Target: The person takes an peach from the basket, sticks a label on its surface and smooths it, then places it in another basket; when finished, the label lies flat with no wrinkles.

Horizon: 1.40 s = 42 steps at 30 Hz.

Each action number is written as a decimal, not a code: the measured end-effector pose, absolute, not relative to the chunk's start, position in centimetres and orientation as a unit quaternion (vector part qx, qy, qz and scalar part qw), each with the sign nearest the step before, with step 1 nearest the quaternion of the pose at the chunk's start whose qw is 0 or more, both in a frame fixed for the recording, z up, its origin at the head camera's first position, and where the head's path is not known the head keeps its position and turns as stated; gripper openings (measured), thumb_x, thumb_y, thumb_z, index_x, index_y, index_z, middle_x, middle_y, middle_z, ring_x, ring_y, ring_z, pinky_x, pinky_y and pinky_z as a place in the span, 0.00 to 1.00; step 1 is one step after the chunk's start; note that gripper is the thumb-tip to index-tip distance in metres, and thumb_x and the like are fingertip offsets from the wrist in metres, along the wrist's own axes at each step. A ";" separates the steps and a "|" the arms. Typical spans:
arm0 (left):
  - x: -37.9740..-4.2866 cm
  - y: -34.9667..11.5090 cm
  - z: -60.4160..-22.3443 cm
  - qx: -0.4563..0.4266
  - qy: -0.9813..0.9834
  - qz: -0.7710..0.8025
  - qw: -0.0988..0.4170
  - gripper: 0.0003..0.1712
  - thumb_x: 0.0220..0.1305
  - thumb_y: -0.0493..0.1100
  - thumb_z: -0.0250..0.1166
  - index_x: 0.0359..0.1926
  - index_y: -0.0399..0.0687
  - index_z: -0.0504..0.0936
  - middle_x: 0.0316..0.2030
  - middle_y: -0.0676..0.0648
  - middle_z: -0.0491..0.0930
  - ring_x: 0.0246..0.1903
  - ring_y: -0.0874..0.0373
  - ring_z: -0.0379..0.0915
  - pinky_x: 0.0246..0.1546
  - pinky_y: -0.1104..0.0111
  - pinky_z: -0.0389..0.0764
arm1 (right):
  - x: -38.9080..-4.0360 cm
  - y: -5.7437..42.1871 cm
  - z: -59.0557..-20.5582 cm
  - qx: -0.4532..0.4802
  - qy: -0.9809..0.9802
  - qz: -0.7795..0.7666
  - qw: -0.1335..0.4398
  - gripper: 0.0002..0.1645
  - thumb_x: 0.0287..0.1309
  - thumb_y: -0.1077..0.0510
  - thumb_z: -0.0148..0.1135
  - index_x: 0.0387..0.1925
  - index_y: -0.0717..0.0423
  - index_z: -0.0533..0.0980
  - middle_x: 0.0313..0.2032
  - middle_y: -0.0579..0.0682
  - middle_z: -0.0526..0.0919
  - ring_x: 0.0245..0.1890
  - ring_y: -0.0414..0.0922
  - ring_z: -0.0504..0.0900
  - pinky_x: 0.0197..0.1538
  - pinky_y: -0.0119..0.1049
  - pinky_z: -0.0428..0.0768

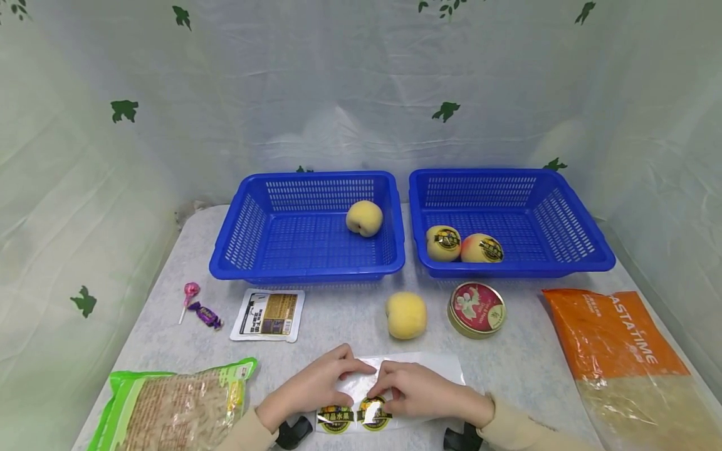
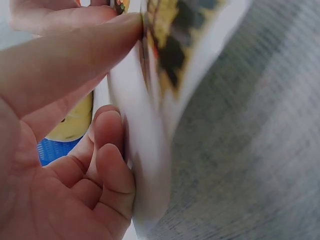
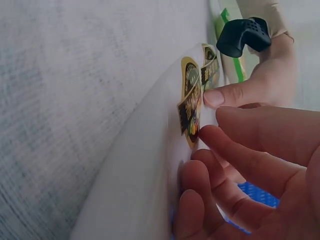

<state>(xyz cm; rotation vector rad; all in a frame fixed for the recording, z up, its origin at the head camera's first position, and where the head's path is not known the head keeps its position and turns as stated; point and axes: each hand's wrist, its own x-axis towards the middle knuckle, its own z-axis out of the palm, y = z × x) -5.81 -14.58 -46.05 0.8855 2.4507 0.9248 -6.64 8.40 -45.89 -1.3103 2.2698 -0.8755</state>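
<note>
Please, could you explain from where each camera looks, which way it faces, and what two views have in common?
Head: worn on the head, facing forward and down at the table; the left hand, right hand and beige sleeves show.
Left wrist: on that wrist, facing the sticker sheet past its own thumb and fingers.
Right wrist: on that wrist, facing the sheet past its own fingers; the left hand appears beyond.
Shared: head and right wrist views show two stickers and both hands.
</note>
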 end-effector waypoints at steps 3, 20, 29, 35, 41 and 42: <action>-5.8 -14.6 -46.0 0.317 0.871 0.328 0.186 0.31 0.44 0.41 0.71 0.53 0.60 0.75 0.33 0.57 0.61 0.30 0.65 0.59 0.32 0.75 0.64 | -6.5 8.3 -45.8 -0.463 0.806 -0.317 0.189 0.14 0.48 0.59 0.63 0.41 0.47 0.80 0.31 0.36 0.70 0.22 0.25 0.66 0.27 0.18 0.67; -5.9 -14.4 -46.0 0.320 0.869 0.330 0.181 0.32 0.43 0.39 0.72 0.52 0.61 0.76 0.29 0.55 0.59 0.28 0.67 0.56 0.31 0.75 0.63 | -6.5 7.8 -46.1 -0.418 0.816 -0.333 0.223 0.10 0.48 0.56 0.65 0.35 0.44 0.76 0.27 0.36 0.68 0.20 0.26 0.66 0.26 0.21 0.67; -6.0 -14.5 -45.9 0.319 0.869 0.332 0.183 0.31 0.43 0.40 0.72 0.52 0.60 0.76 0.29 0.56 0.60 0.28 0.66 0.56 0.31 0.75 0.63 | -5.9 8.6 -46.1 -0.423 0.793 -0.380 0.217 0.13 0.50 0.60 0.62 0.41 0.52 0.77 0.33 0.40 0.67 0.27 0.28 0.69 0.30 0.20 0.70; -6.1 -14.4 -46.3 0.314 0.873 0.329 0.179 0.32 0.41 0.40 0.72 0.51 0.62 0.77 0.28 0.57 0.60 0.28 0.66 0.58 0.31 0.76 0.64 | -5.7 8.9 -46.0 -0.448 0.791 -0.365 0.200 0.14 0.50 0.61 0.60 0.42 0.54 0.77 0.35 0.41 0.67 0.30 0.29 0.69 0.33 0.20 0.69; -6.0 -14.3 -46.3 0.316 0.874 0.327 0.173 0.32 0.40 0.40 0.72 0.51 0.62 0.77 0.28 0.57 0.60 0.28 0.66 0.58 0.32 0.76 0.64 | -5.8 8.6 -46.1 -0.460 0.799 -0.352 0.165 0.11 0.48 0.61 0.60 0.37 0.49 0.77 0.37 0.37 0.72 0.37 0.32 0.69 0.40 0.23 0.69; -6.0 -14.3 -46.3 0.317 0.874 0.326 0.171 0.32 0.40 0.40 0.72 0.51 0.62 0.77 0.28 0.57 0.59 0.28 0.66 0.58 0.32 0.76 0.64 | -5.8 8.6 -46.1 -0.464 0.798 -0.349 0.159 0.11 0.48 0.61 0.60 0.36 0.48 0.77 0.37 0.36 0.73 0.38 0.31 0.69 0.42 0.24 0.69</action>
